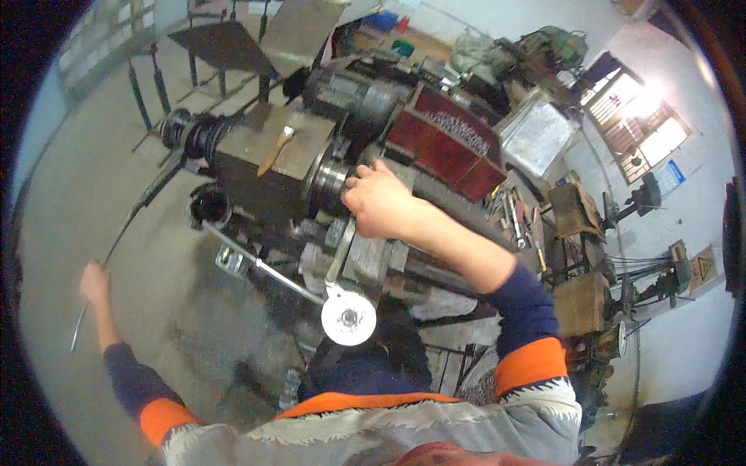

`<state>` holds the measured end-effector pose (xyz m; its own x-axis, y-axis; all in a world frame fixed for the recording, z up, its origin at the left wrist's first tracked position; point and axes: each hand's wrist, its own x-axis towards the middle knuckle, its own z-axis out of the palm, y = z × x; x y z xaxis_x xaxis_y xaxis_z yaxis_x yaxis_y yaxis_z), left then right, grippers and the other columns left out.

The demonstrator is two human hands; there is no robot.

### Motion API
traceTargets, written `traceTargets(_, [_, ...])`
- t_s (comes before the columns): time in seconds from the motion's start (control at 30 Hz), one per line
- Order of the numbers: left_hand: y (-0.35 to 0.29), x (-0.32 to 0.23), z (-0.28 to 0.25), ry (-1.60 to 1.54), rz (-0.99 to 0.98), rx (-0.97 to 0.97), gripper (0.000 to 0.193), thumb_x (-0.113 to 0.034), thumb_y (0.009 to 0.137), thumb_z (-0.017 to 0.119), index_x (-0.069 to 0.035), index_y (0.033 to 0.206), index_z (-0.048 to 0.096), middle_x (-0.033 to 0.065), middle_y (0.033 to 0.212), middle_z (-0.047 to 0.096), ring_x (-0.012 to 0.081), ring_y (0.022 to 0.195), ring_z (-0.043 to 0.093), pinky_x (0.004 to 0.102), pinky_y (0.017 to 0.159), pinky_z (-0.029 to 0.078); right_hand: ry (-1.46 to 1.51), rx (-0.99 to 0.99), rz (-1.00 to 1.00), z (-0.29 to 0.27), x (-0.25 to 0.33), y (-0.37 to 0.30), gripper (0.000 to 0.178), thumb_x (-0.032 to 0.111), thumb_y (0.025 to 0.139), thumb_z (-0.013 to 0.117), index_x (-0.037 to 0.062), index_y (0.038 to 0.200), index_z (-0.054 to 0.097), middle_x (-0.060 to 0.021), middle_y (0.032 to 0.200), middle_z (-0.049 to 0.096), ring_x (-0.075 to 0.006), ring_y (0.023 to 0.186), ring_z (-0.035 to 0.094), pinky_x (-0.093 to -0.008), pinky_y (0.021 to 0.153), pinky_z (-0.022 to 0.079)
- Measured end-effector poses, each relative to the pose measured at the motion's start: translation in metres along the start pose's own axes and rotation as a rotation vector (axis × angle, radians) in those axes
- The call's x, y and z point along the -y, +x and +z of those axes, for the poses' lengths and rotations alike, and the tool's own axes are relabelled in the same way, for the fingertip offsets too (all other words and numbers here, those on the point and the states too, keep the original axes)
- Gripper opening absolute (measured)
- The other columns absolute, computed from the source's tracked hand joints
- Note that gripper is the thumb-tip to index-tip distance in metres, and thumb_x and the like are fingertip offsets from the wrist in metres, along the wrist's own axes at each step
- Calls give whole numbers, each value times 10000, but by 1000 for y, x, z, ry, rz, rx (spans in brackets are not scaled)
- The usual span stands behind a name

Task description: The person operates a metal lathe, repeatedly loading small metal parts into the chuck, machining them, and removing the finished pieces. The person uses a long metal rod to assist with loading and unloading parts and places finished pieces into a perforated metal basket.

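Observation:
Far out to the left, my left hand (pixel 95 281) is wrapped round a long thin metal lever (pixel 130 219), whose free end sticks out below the fist. The lever slopes up to the belt pulley (pixel 203 137) at the machine's left end. My right hand (pixel 378 200) is at the front of a lathe, fingers curled close beside the bright round metal chuck (pixel 328 182); what they hold, if anything, is hidden. Just below that hand, a metal handle (pixel 339 250) leads down to a round white dial (pixel 350 317). On the grey headstock (pixel 247 140) lies a paintbrush (pixel 277 149).
Behind the lathe bed stands a dark red box (pixel 447 144) of small metal pieces. Wrenches and other hand tools (pixel 521 225) lie to its right. A shiny rod (pixel 268 270) crosses the lathe's front. Dark metal stands (pixel 221 48) are at the back left; more machines line the right wall.

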<state>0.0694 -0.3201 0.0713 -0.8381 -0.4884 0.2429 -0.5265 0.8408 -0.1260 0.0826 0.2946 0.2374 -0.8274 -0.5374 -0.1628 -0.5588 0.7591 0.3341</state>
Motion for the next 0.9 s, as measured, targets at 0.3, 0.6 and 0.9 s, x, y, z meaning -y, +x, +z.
traceTargets(0.3, [-91,-46,-46,13,-59,-66,291,-314,766,530,-122,960,632,160,914,634,354,851,611,448,711,493,335,-36,-521,-130,98,-156,262,208,566,623,51,775,645,-116,736,597,-281,769,568,-377,665,451])
traceTargets(0.6, [-77,-20,2,-141,-126,4,437,-388,737,566,-147,1101,595,107,1026,622,311,905,605,426,738,483,491,-249,-606,-156,114,-177,291,211,594,608,29,819,636,-142,679,580,-298,686,583,-378,573,483])
traceTargets(0.9, [-157,-153,-41,-248,229,-753,500,-211,752,593,-90,1225,485,188,1160,534,370,1040,516,426,896,402,641,-5,-85,-43,28,-172,377,256,561,646,10,844,610,-171,934,572,-328,828,577,-418,673,498])
